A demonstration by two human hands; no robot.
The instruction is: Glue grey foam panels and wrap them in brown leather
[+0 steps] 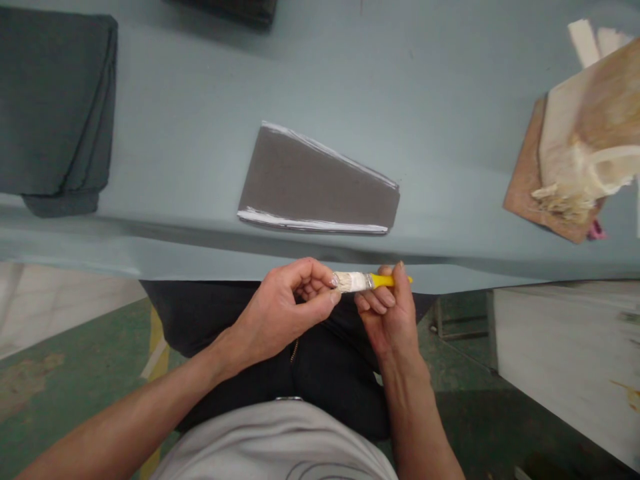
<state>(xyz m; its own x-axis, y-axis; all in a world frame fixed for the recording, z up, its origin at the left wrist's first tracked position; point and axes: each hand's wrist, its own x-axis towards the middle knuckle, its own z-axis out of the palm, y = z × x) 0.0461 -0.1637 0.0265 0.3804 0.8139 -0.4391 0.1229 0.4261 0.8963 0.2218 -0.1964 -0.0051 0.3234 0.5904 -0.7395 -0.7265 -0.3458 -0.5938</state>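
Observation:
Just off the table's front edge, my right hand (387, 307) grips a small paintbrush (357, 281) by its yellow handle. The brush lies level, its whitened bristles pointing left. My left hand (287, 303) pinches the bristle tips between thumb and forefinger. Beyond the hands, a dark grey-brown tapered panel (320, 183) lies flat on the table. White streaks, like glue or paint, run along its upper and lower long edges.
A stack of dark green-grey sheets (55, 107) sits at the left. To the right stands a glue-crusted container (590, 113) on a brown board (523, 167). A black object (225, 10) is at the far edge of view. Blue-grey sheeting (190, 120) covers the table.

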